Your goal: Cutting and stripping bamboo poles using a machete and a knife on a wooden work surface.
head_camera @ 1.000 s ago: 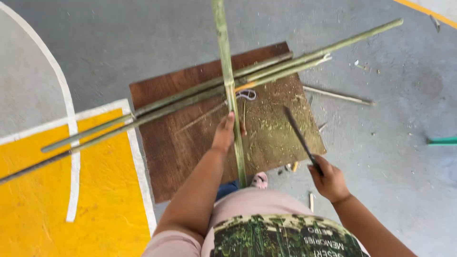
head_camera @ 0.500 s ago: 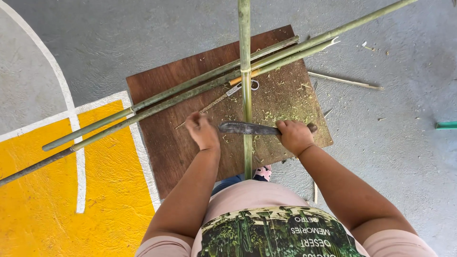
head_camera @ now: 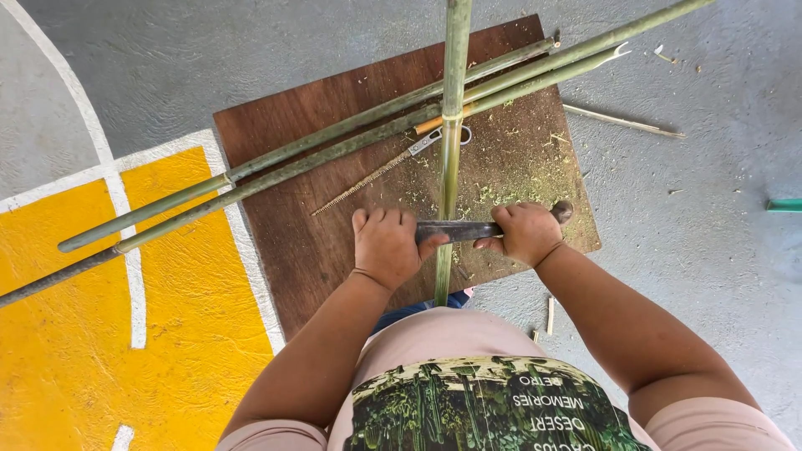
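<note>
A dark knife blade (head_camera: 458,230) is held crosswise over an upright green bamboo stalk (head_camera: 452,125) near the front edge of the brown wooden board (head_camera: 292,242). The left hand (head_camera: 386,247) is closed on the blade's left end, the right hand (head_camera: 526,234) on its handle. Two long bamboo poles (head_camera: 334,146) and a small saw (head_camera: 376,171) are laid diagonally across the board

Bamboo pole (head_camera: 452,125): green, slender, stood near upright on the brown board, its foot close to the body.
Blade (head_camera: 458,230): dark, flat, lay crosswise against the pole, one end in each hand's grip.
</note>
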